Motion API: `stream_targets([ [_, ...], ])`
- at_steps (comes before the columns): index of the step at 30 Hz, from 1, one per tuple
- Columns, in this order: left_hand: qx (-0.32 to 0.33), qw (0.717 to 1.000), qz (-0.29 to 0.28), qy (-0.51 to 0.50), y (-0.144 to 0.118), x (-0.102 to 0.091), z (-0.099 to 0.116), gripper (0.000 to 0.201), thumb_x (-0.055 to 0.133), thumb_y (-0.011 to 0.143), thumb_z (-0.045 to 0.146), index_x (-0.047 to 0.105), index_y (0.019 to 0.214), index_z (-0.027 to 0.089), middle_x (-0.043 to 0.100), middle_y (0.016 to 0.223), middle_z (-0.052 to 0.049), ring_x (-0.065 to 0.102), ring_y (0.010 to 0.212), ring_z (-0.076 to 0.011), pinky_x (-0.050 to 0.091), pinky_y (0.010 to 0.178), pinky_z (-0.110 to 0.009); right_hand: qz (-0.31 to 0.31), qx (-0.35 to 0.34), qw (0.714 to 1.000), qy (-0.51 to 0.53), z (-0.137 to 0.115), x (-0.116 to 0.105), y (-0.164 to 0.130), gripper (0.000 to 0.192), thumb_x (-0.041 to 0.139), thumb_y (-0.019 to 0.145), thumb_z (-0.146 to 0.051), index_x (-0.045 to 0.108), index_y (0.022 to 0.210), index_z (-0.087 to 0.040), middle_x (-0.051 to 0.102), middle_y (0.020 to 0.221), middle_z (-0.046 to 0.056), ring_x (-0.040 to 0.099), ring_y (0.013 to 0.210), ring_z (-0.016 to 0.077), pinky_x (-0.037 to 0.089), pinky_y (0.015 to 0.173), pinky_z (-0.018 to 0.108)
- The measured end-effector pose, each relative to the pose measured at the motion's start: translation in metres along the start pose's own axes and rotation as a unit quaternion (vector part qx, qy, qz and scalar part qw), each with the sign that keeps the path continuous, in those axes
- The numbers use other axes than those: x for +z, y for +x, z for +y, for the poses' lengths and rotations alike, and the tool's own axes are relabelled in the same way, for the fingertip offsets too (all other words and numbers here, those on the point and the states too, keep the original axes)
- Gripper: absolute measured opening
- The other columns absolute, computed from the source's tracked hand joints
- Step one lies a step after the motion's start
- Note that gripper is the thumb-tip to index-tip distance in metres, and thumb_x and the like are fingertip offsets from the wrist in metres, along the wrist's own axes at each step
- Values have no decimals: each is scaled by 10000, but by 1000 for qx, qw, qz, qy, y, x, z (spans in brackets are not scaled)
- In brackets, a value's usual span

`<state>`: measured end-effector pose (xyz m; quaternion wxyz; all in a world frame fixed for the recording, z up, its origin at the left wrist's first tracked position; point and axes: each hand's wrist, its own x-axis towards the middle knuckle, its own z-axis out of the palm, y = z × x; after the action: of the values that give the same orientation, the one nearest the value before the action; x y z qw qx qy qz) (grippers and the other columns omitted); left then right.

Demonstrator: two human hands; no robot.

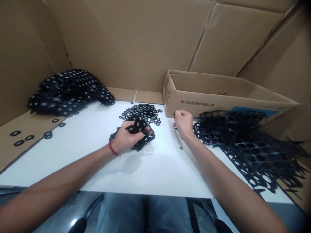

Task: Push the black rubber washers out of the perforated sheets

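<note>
My left hand is closed around a bunched black rubber sheet with round rings in it, part of which hangs below the fingers over the white table. My right hand is pinched, up by the cardboard box; a small dark bit shows at its fingertips, too small to name. Just below that hand lies a slim pen-like tool, its upper end partly hidden. Behind my left hand, loose black rings lie in a pile.
At the back left sits a heap of black sheets with rings, several loose rings near it. On the right, punched-out black sheets full of holes are piled against the long cardboard box. Cardboard walls enclose the white table.
</note>
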<state>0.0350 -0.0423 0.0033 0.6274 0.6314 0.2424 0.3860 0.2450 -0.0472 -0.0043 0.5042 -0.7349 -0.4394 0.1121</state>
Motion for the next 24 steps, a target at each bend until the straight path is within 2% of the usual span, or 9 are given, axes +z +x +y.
stream_targets([
  [5, 13, 999, 32, -36, 1, -5, 3, 125, 614, 578, 85, 628, 697, 123, 668, 744, -27, 666, 745, -209, 567, 714, -338, -58, -110, 991, -56, -6, 0, -15, 167, 483, 733, -222, 620, 651, -174, 642, 731, 50, 562, 700, 180, 393, 688, 301],
  [8, 1, 997, 51, -63, 4, -8, 7, 200, 552, 556, 64, 644, 725, 121, 684, 724, -30, 654, 705, -197, 563, 613, -296, -100, -151, 982, -56, -17, 4, -30, 152, 518, 752, -238, 659, 715, -194, 667, 812, 38, 583, 759, 178, 409, 751, 308],
  [10, -14, 996, 53, -67, 5, -9, 9, 235, 503, 535, 52, 648, 708, 116, 687, 694, -36, 644, 664, -194, 547, 546, -276, -164, -126, 978, 8, -24, 4, -37, 200, 490, 799, -281, 667, 766, -195, 674, 815, 28, 599, 713, 158, 446, 695, 290],
  [12, -10, 997, 50, -56, 6, -10, 8, 243, 492, 528, 48, 659, 693, 109, 690, 685, -43, 642, 655, -196, 541, 540, -272, -249, -81, 961, 92, -30, 2, -41, 236, 482, 822, -334, 666, 808, -186, 676, 783, 25, 608, 653, 146, 473, 599, 269],
  [14, 5, 998, 44, -37, 6, -11, 7, 235, 509, 535, 47, 671, 696, 104, 700, 705, -50, 647, 669, -198, 543, 570, -273, -289, -66, 947, 127, -35, 1, -45, 232, 525, 808, -364, 666, 841, -182, 682, 769, 24, 617, 644, 146, 485, 562, 260],
  [19, 43, 999, 32, -3, 5, -13, 5, 205, 550, 579, 66, 675, 731, 124, 711, 722, -38, 656, 698, -199, 540, 609, -275, -207, -187, 958, 65, -40, -4, -55, 178, 537, 810, -259, 706, 819, -204, 693, 825, 17, 624, 749, 139, 503, 688, 263],
  [21, 83, 995, 23, 51, 5, -13, 6, 180, 564, 587, 73, 679, 714, 129, 706, 712, -31, 650, 699, -193, 536, 624, -271, -188, -230, 954, 41, -42, -6, -59, 193, 521, 814, -226, 712, 831, -201, 687, 836, 21, 618, 754, 136, 504, 693, 257],
  [24, 155, 975, 21, 157, 4, -14, 8, 176, 557, 591, 58, 677, 698, 131, 692, 709, -20, 632, 690, -170, 522, 641, -252, -161, -255, 953, 10, -43, -7, -63, 192, 516, 818, -224, 700, 865, -194, 681, 853, 26, 614, 731, 139, 498, 678, 267],
])
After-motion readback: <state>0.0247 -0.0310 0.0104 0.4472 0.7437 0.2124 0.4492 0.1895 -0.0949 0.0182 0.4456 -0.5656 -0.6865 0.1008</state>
